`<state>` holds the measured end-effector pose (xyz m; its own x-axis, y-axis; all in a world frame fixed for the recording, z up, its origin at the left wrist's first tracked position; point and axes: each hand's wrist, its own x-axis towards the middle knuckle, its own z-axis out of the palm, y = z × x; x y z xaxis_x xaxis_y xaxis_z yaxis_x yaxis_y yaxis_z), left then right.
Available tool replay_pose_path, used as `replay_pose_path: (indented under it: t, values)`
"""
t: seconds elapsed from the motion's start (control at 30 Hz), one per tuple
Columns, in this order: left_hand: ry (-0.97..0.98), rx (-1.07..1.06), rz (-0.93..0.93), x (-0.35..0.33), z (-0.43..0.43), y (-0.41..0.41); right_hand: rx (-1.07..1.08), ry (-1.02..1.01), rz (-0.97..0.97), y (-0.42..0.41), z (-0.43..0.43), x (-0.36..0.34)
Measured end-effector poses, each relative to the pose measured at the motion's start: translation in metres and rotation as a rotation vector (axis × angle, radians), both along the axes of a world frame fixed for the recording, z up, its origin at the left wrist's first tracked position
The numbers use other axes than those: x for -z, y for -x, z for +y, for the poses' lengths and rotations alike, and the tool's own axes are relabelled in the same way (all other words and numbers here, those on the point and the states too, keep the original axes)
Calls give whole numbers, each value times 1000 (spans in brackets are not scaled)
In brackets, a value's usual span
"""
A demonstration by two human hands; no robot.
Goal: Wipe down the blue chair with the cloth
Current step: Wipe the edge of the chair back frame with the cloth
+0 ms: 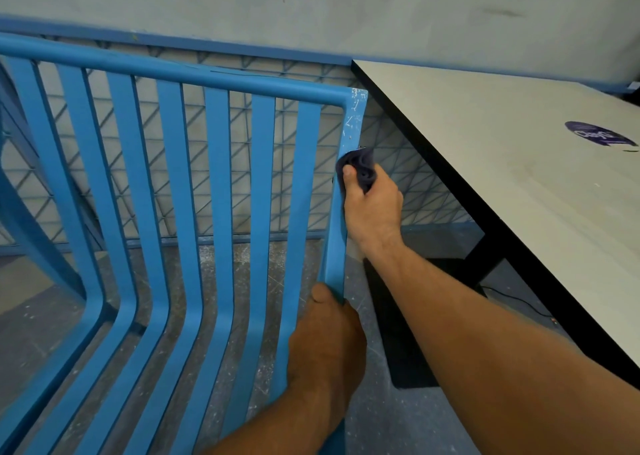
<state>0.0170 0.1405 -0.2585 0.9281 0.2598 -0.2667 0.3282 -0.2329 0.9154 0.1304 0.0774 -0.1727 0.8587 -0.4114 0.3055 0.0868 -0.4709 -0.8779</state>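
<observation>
Head view: cloth on the chair's right upright, below the scuffed corner

Head view. One blue slatted chair (216, 150), back facing the camera. Seven flat slats are in view, plus the right-hand upright (352, 122) of the frame. One crumpled dark purple-grey cloth (363, 168), pressed against the outer edge of that upright, roughly a third of the way down from the top-right corner.

Right hand (374, 209): fingers curled round the cloth, thumb on top, pinning it to the frame. Left hand (328, 344): lower on the same upright near the seat bend, thumb on the front face, fingers wrapped behind and hidden; it looks to be steadying the chair.

Key relation: the upright's long axis runs from the top corner down to the seat bend. White scuff marks lie just above the cloth, toward the corner. The right hand is nearer them, so an upward stroke along the upright would likely reach them.

One pale table with black edging (502, 177) stands just right of the chair, bearing one purple round sticker (599, 134).
</observation>
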Motion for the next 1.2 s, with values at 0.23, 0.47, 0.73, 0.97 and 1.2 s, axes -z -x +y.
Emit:
replay_pose_path:
  t: [0.23, 0.47, 0.73, 0.97, 1.2]
  values:
    - [280, -98, 249, -26, 1, 2, -25, -31, 56, 23, 0, 27]
    - [-184, 133, -45, -4, 1, 1, 13, -23, -14, -4, -1, -6]
    - [-145, 163, 42, -21, 4, 4, -7, -67, 47, 15, 2, 13]
    - [-188, 181, -36, -15, 3, 0, -4, -145, 10, -1, 1, 6]
    - [-314, 264, -58, -17, 6, 3, -8, -219, 24, 4, 5, 8]
